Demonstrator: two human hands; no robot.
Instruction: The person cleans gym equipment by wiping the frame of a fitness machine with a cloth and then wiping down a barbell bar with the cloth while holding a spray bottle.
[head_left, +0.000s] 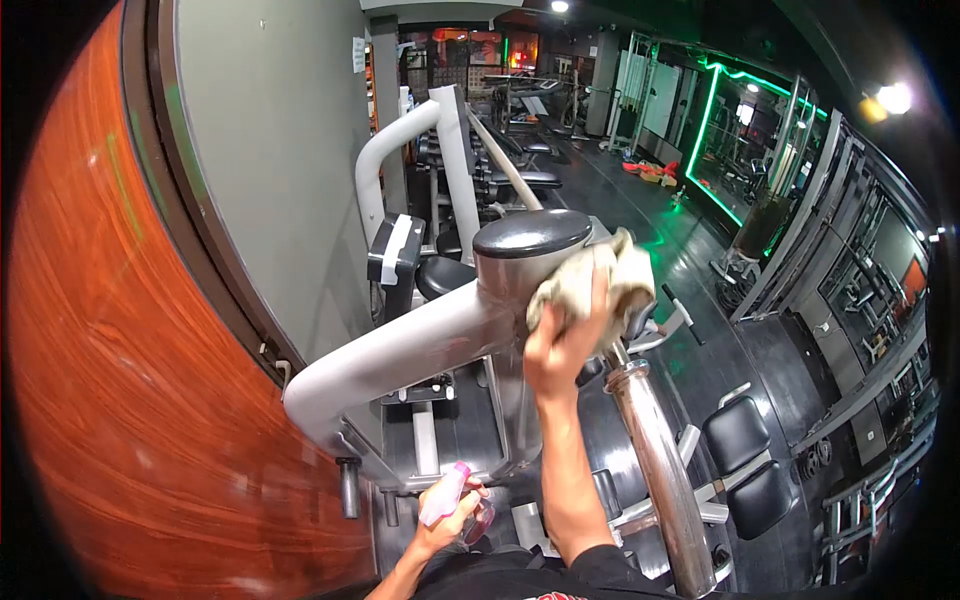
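Note:
My right hand is closed on a crumpled, pale cloth. The cloth lies against the right side of a grey machine upright, just below its black oval cap. Low in front of my body, my left hand is wrapped round a spray bottle with a pink top and a translucent body. Its lower part is partly hidden by my fingers. A thick grey tube runs from the upright down to the left.
A chrome bar sleeve slants down beside my right forearm. Wood panelling rises close on the left. A padded black bench stands to the right, and more gym machines and a green-lit mirror are farther back.

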